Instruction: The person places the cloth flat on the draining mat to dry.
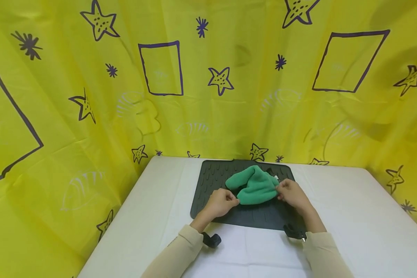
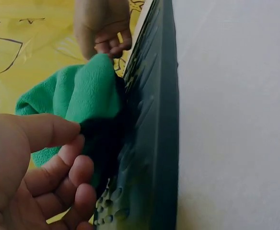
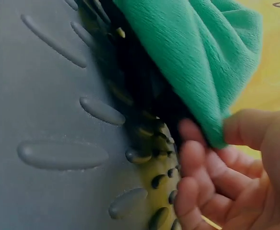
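A green plush cloth [image 1: 258,189] lies bunched in folds over a dark grey rubber mat [image 1: 208,177] with raised oblong ridges. My left hand [image 1: 221,202] pinches its near left corner between thumb and forefinger, the other fingers loosely curled. On the opposite side my right hand [image 1: 293,194] pinches the right edge; the right wrist view shows the thumb [image 3: 250,128] pressing the cloth's tip against the fingers. Part of the cloth arches up from the mat, with dark shadow beneath it. A small white bit [image 1: 276,177] beside something black shows at its far right edge.
The mat lies on a white-covered table [image 1: 166,193]. Behind and to both sides hangs a yellow curtain [image 1: 194,116] printed with stars and frames. Black wrist mounts [image 1: 212,240] sit at both cuffs, just in front of the mat.
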### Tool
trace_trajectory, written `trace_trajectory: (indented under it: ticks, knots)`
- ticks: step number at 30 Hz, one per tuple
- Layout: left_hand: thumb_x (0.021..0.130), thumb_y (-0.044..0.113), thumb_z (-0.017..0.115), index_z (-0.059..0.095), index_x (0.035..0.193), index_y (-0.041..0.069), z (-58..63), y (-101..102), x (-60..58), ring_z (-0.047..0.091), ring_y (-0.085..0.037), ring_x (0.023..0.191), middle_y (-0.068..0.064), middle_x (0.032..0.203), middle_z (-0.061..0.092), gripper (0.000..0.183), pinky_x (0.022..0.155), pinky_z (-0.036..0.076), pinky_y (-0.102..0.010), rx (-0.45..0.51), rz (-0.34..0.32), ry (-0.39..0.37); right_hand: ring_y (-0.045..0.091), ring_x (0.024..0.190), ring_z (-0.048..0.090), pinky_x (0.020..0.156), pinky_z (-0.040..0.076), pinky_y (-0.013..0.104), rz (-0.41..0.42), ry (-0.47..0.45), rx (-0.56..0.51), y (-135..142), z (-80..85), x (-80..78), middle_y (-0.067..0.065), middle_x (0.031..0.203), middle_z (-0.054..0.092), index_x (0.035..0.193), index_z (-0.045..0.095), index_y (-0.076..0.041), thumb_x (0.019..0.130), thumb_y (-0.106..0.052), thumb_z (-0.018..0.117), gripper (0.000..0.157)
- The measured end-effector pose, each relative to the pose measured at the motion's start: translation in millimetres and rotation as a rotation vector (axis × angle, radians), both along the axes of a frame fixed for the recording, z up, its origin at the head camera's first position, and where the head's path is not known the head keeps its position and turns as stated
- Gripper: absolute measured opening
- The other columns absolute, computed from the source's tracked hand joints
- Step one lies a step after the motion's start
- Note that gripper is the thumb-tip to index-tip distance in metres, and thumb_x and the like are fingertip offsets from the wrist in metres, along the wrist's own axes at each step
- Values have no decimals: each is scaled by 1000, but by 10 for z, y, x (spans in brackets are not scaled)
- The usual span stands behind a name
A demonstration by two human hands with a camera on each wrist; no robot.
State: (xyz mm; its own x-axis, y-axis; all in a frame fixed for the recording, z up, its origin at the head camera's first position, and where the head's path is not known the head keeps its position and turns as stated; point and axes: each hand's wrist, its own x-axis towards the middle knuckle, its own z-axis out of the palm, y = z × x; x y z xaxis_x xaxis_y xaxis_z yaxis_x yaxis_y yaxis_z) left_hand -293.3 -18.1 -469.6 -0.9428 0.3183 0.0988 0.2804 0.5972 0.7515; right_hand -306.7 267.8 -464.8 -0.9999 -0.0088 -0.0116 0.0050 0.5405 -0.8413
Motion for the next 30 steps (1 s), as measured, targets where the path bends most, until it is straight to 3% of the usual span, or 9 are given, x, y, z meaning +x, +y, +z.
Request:
trace_trajectory:
  ticks: [4, 6, 9, 13, 16, 18, 23, 27, 30]
  knots:
    - [88, 23, 67, 68, 76, 15, 6, 13, 18, 49, -6, 59, 7, 65, 59, 14, 52, 39, -22, -30, -40, 22, 16, 70, 54, 63, 48, 28, -90, 38, -27, 25, 25, 11, 8, 82, 57, 108, 50, 3, 99, -20, 48, 25]
    - [88, 22, 67, 67, 81, 15, 1, 10, 18, 50, -6, 60, 7, 68, 59, 10, 53, 40, -22, -65, -9, 52, 16, 71, 55, 64, 49, 28, -116, 46, -36, 37, 29, 12, 10, 85, 59, 112, 50, 4, 99, -24, 49, 31]
    - [86, 24, 69, 63, 91, 13, -8, -6, 5, 54, -10, 68, 3, 76, 60, 13, 61, 42, -26, -126, 96, 109, 16, 75, 57, 66, 51, 27, -115, 9, -44, 53, 33, 8, 15, 98, 60, 121, 47, 4, 99, -34, 50, 44]
    - [85, 33, 70, 62, 105, 8, -30, -40, -18, 53, -21, 90, -5, 95, 61, 33, 75, 39, -36, -234, 232, 141, 19, 84, 57, 72, 51, 27, 0, -113, -11, 93, 49, 24, 20, 114, 56, 135, 38, 7, 96, -47, 53, 68]
    - [87, 38, 68, 64, 114, 5, -43, -68, -41, 47, -27, 101, -10, 107, 58, 43, 81, 36, -42, -271, 251, 107, 20, 89, 57, 76, 51, 29, 133, -187, 35, 140, 73, 61, 18, 113, 57, 138, 38, 9, 93, -47, 57, 74]
    - [87, 39, 67, 65, 118, 5, -55, -78, -73, 44, -28, 103, -12, 110, 55, 45, 81, 34, -43, -259, 241, 74, 21, 88, 57, 77, 50, 31, 211, -207, 42, 172, 74, 78, 15, 107, 61, 136, 40, 10, 92, -40, 61, 70]
    - [88, 39, 67, 65, 120, 7, -74, -77, -152, 42, -29, 107, -14, 117, 54, 46, 86, 34, -47, -173, 228, 4, 21, 87, 57, 75, 47, 34, 315, -232, 31, 221, 58, 94, 10, 103, 66, 136, 40, 7, 88, -29, 67, 66]
    - [87, 39, 68, 67, 114, 6, -75, -68, -198, 42, -33, 114, -16, 120, 56, 43, 96, 31, -59, -52, 188, -36, 20, 92, 58, 78, 47, 34, 344, -237, 20, 231, 58, 111, 13, 113, 65, 136, 39, 6, 87, -25, 68, 65]
    - [88, 36, 69, 67, 110, 5, -83, -56, -218, 49, -32, 112, -13, 114, 61, 38, 102, 30, -61, 53, 131, -51, 20, 91, 58, 78, 49, 34, 344, -210, 26, 221, 59, 112, 13, 107, 65, 130, 45, 6, 88, -19, 63, 52]
